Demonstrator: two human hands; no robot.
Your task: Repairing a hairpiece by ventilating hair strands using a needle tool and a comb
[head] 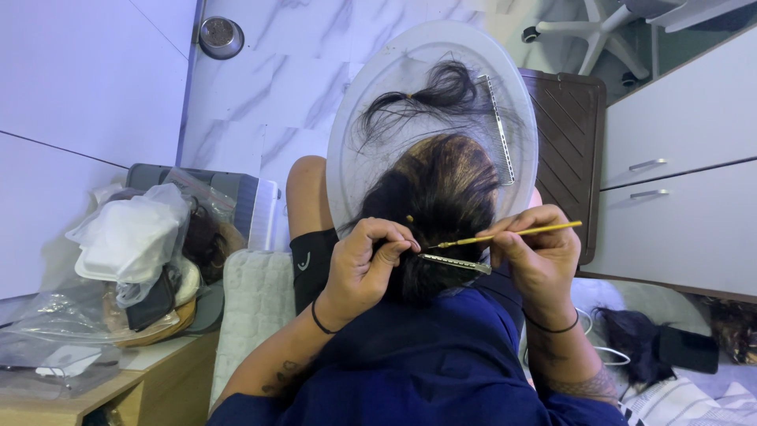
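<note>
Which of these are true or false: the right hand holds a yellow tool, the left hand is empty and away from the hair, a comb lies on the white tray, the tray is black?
1. The right hand holds a thin yellow tool. True.
2. The left hand is away from the dark hair. False: it pinches the hair.
3. A metal comb lies on the tray. True.
4. The tray is black. False: it is white.

Two hands (359, 268) (540, 256), one comb (497, 130), one wig (438, 205)

White round tray (351, 150) on lap: hairpiece (441, 197), loose hair bundle (430, 99), metal comb (498, 130).
</note>
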